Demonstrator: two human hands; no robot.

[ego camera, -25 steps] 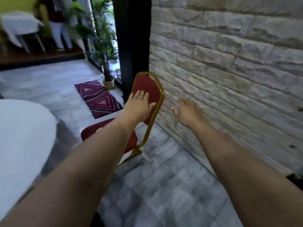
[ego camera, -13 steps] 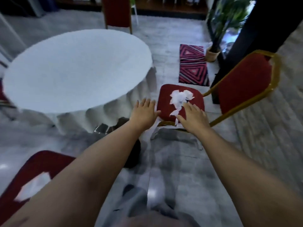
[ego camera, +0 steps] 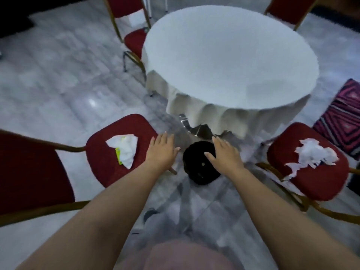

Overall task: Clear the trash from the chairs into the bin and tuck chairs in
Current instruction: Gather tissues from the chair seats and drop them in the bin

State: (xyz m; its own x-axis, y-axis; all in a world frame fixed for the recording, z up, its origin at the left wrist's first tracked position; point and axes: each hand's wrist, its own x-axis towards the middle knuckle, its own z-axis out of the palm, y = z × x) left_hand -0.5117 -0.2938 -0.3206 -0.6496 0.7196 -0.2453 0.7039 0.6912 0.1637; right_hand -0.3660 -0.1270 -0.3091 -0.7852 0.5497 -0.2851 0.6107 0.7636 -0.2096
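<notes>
Two red upholstered chairs with thin gold metal frames stand in the lower half of the frame, one at the left (ego camera: 118,151) and one at the right (ego camera: 309,162), both pulled away from the round worktop (ego camera: 229,55). On the left seat lies a crumpled white tissue (ego camera: 124,149) with a small yellow-green scrap at its lower edge. On the right seat lies torn white paper (ego camera: 313,154), ragged at the edges and spread in several strips. Between the two chairs, on the floor and close under the edge of the worktop, stands a round black bin (ego camera: 198,168) (its inside looks only dark, I cannot tell what it holds).

A white cloth covers the worktop and hangs in soft folds, and a shiny metal base shows below it. The floor (ego camera: 58,84) is pale grey marble-like tile with a glossy reflection. Two more red chairs stand at the far side of the worktop, in the upper left (ego camera: 134,41) and the upper right (ego camera: 290,8), and a patterned pink and dark rug (ego camera: 342,117) lies at the right edge.

Both hands are stretched forward, palms down, with the fingers straight and close together, and they hold nothing. The left hand (ego camera: 161,151) hovers just beside the front corner of the left seat. The right hand (ego camera: 224,152) hovers above the bin rim. The hands are apart from each other.
</notes>
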